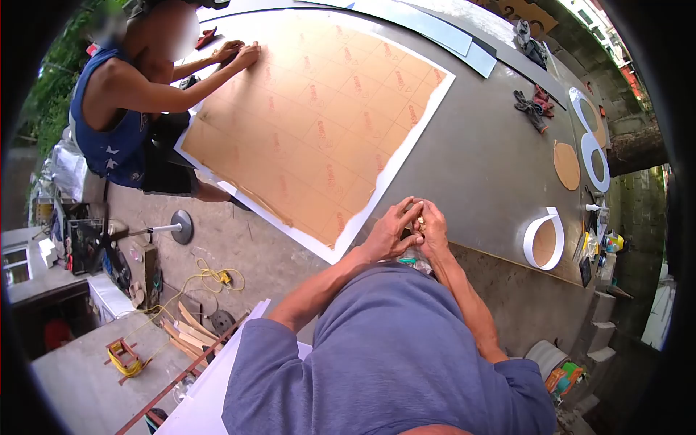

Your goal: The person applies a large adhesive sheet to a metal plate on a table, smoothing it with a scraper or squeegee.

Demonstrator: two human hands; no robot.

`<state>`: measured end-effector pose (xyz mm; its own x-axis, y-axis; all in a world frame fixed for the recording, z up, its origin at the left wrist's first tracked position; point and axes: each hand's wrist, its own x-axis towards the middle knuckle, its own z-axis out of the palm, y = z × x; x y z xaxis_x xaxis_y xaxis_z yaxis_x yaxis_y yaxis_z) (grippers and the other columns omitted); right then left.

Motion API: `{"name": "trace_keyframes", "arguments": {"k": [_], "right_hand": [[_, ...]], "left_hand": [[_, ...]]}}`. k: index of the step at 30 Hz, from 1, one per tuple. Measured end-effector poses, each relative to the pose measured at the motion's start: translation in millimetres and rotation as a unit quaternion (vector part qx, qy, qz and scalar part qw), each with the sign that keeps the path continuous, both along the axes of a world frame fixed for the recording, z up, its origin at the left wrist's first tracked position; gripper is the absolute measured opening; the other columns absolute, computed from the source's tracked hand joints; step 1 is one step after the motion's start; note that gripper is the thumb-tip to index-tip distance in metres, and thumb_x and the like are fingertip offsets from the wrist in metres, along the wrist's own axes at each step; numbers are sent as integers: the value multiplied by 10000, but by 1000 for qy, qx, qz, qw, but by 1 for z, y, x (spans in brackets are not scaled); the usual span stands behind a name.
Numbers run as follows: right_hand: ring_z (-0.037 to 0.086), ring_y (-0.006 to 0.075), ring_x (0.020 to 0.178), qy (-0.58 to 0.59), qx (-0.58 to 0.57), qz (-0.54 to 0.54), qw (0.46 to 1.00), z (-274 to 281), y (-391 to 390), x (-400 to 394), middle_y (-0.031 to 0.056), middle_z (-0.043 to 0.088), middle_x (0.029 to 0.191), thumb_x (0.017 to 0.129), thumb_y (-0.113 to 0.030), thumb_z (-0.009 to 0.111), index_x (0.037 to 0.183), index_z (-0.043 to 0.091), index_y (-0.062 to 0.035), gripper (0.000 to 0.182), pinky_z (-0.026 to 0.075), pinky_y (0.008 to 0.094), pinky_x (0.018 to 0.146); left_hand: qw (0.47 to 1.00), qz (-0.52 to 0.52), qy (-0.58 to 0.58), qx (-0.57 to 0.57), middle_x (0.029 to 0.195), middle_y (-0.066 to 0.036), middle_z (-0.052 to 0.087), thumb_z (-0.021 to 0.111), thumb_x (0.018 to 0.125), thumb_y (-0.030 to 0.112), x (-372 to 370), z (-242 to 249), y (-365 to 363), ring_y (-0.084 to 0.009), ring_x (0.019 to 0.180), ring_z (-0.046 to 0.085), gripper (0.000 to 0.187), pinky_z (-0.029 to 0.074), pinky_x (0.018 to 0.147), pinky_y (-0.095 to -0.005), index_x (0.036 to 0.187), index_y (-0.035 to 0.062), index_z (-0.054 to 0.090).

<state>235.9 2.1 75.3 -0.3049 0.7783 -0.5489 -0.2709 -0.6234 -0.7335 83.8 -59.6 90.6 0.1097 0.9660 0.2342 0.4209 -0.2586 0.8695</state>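
Observation:
My left hand [393, 232] and my right hand [433, 229] meet in front of my body, by the edge of the grey table. The fingers of both are curled inward and close together. Something small and pale shows between them, too small to name. Just beyond lies a large white sheet [335, 252] covered with brown printed protective paper [290, 123], its edge torn ragged along the near and right sides. At the sheet's far left corner, another person in a blue sleeveless top [116, 138] has both hands on the paper.
On the grey table [471, 145] lie gloves [535, 110], a brown disc [566, 165], a white figure-eight shape [594, 159] and a white ring [544, 238]. Pale blue strips [420, 29] lie along the far edge. On the floor to the left are a yellow cord [210, 274] and wood offcuts [192, 330].

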Motion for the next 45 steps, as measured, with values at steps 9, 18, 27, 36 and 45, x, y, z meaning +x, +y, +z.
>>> {"name": "trace_keyframes", "arguments": {"k": [9, 18, 27, 36, 45], "right_hand": [[651, 158, 857, 176, -109, -12, 978, -12, 8, 8, 66, 657, 1067, 1091, -414, 446, 1225, 570, -74, 385, 530, 269, 593], [654, 150, 903, 58, 3, 58, 997, -12, 38, 27, 69, 622, 1082, 1012, -354, 652, 1264, 581, -63, 392, 562, 301, 664], [566, 301, 1247, -281, 420, 291, 812, -12, 78, 84, 144, 492, 1409, 1002, -430, 628, 1467, 445, -29, 641, 547, 403, 944], [564, 362, 1244, -189, 352, 340, 851, -8, 114, 132, 200, 487, 1422, 918, -214, 747, 1481, 403, -38, 683, 497, 428, 1022], [633, 340, 1059, -238, 483, 328, 776, -34, 142, 149, 185, 592, 1243, 850, 39, 703, 1331, 490, -30, 531, 539, 405, 876]], "left_hand": [[998, 41, 40, 24, 1373, -138, 624, 829, 796, 222, 3, -2, 10, -342, 1240, 579, 650, 469, 1047, -440, 1375, 48, 589], [976, 186, 4, -110, 927, -170, 725, 822, 758, 144, 43, -11, 49, -354, 912, 685, 334, 538, 748, -417, 1026, -9, 694], [960, 187, -13, -210, 864, -252, 694, 723, 878, 210, 69, -50, 95, -397, 790, 711, 253, 528, 661, -439, 952, -27, 672], [947, 100, -93, -290, 785, -128, 715, 700, 922, 242, 104, -47, 132, -175, 718, 669, 263, 527, 656, -349, 977, -15, 703], [944, 111, -69, -304, 796, -178, 717, 733, 892, 385, 125, -49, 150, -272, 716, 694, 386, 537, 665, -401, 932, 1, 732]]}}
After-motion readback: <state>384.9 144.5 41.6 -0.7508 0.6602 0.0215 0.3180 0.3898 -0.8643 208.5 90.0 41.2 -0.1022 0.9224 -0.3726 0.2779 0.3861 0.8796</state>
